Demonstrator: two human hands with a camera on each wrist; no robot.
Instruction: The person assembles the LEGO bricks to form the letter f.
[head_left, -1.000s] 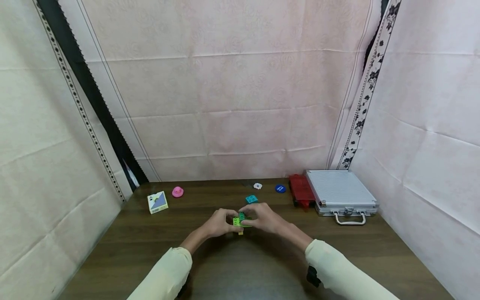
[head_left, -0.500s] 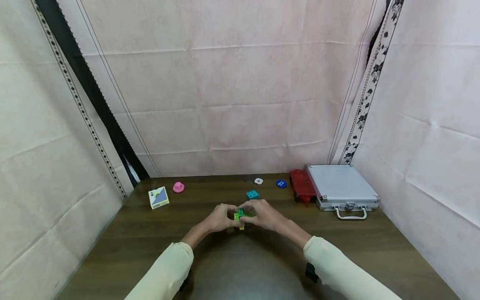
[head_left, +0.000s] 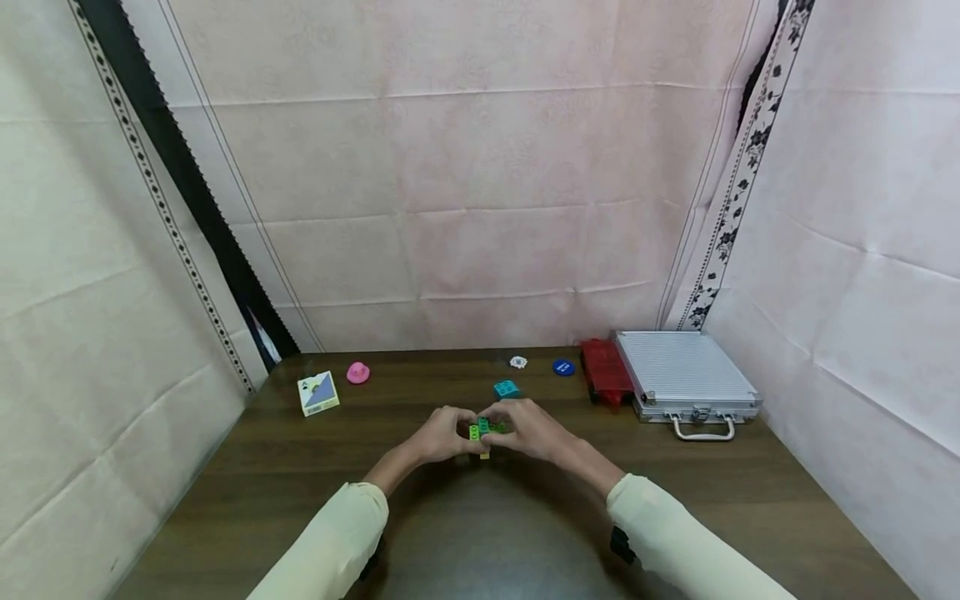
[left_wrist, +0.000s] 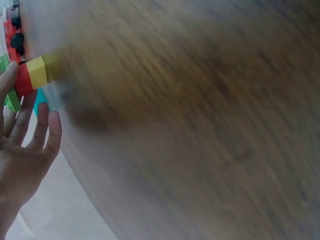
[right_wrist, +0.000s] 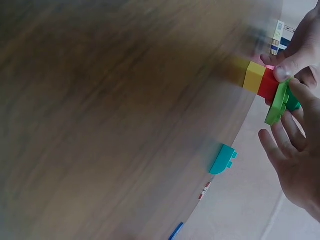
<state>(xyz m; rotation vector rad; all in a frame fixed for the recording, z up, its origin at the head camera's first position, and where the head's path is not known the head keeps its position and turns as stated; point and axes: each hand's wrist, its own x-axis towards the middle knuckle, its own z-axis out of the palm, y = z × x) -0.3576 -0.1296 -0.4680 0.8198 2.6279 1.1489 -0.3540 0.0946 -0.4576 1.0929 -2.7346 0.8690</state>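
Brown tabletop (head_left: 480, 533) bears a block stack (right_wrist: 268, 86); left hand (head_left: 437, 437) and right hand (head_left: 528, 432) pinch it from opposite sides, probably for steadiness.

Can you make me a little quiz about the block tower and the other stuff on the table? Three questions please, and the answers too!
1. What colour is the lowest block of the tower? A red, B yellow, C dark green.
2. True or false: seen from the head camera, the silver case is to the right of the blue disc.
3. How many hands are touching the tower?

Key: 1. B. 2. True. 3. Two, the left hand and the right hand.
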